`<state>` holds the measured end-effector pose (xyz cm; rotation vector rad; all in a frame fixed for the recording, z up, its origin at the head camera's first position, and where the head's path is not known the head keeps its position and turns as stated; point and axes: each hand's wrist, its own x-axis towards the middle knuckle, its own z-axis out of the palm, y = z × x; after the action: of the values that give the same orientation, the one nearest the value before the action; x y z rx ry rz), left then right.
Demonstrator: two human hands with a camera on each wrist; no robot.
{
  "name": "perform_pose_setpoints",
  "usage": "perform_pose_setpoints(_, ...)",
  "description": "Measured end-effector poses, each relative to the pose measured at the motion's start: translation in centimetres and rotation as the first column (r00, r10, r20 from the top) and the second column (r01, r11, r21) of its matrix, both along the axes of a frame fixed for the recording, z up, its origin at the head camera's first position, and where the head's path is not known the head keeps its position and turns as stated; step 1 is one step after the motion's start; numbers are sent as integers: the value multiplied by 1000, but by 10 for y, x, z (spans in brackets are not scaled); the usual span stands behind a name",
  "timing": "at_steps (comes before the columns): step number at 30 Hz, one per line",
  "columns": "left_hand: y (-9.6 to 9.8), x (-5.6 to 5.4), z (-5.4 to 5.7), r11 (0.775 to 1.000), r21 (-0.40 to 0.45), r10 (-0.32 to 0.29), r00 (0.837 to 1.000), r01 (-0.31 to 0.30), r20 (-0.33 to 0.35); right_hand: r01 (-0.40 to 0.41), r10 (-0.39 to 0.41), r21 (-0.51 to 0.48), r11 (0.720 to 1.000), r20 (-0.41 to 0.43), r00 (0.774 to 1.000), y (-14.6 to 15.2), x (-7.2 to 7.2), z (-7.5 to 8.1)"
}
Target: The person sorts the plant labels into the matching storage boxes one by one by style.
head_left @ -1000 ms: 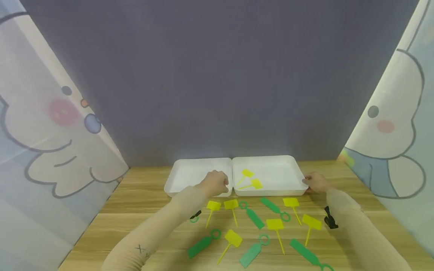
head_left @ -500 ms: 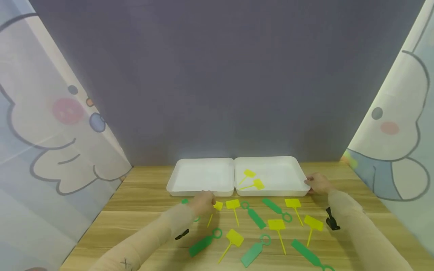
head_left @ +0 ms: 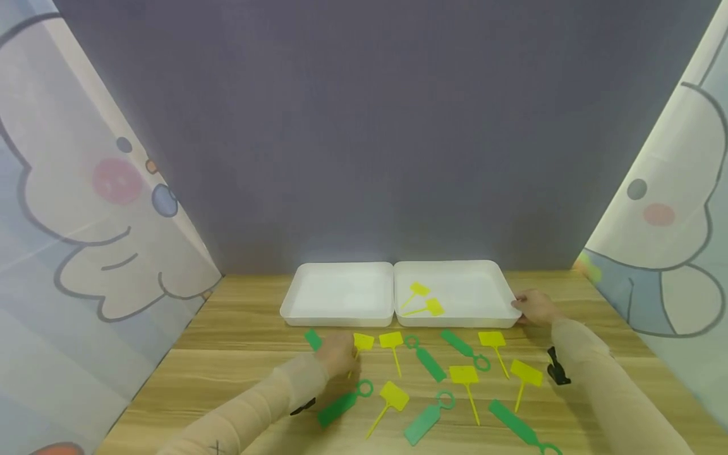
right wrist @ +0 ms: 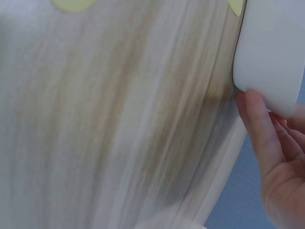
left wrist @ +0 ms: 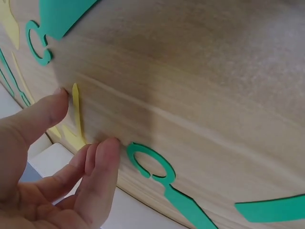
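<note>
My left hand (head_left: 337, 355) is low over the table among flat plastic plant labels. In the left wrist view its thumb and fingers are spread on either side of the stem of a yellow T-shaped plant label (left wrist: 76, 109), pinching nothing. A green ring-ended plant label (left wrist: 183, 200) lies just beyond the fingertips; in the head view this hand partly covers it. My right hand (head_left: 537, 307) holds the right-hand corner of the right white tray (head_left: 472, 291), fingers against its outer wall, thumb near the rim. Two yellow labels (head_left: 435, 307) lie in that tray.
A second white tray (head_left: 341, 294) stands against the right one, both before a dark grey backdrop (head_left: 364, 139). Several yellow labels (head_left: 464, 374) and green labels (head_left: 430, 364) lie spread over the wooden table (head_left: 227, 354). Printed curtains (head_left: 677, 265) flank both sides.
My left hand has moved from above the left tray down toward me to the yellow label on the table. The right hand has stayed at the right tray's corner.
</note>
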<state>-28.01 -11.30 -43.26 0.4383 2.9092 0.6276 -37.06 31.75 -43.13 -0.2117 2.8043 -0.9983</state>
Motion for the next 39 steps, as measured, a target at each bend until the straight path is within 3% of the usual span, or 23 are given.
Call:
perform_pose_setpoints(9, 1, 1, 0, 995, -100, 14, 998, -20, -59, -15, 15, -13, 1000, -10, 1000, 1, -4, -1)
perform_pose_setpoints(13, 2, 3, 0, 997, -78, 25, 998, -29, -51, -14, 14, -12, 1000, -7, 1000, 1, -3, 0)
perform_pose_setpoints(22, 5, 1, -1, 989, -142, 28, 987, -51, -159, -6, 6, 14, 1000, -2, 1000, 3, -2, 1)
perform_pose_setpoints(28, 2, -1, -4, 993, -100, 39, 981, -58, -189, -3, 3, 15, 1000, -11, 1000, 2, -2, 0)
perform_pose_setpoints(33, 1, -4, -2, 995, -83, 42, 983, -58, -176, 5, -5, 26, 1000, -28, 1000, 3, -1, -1)
perform_pose_setpoints(39, -2, -4, 1, 997, -8, 74, 995, -75, -73, 5, -5, 18, 1000, -28, 1000, 1, 0, -1)
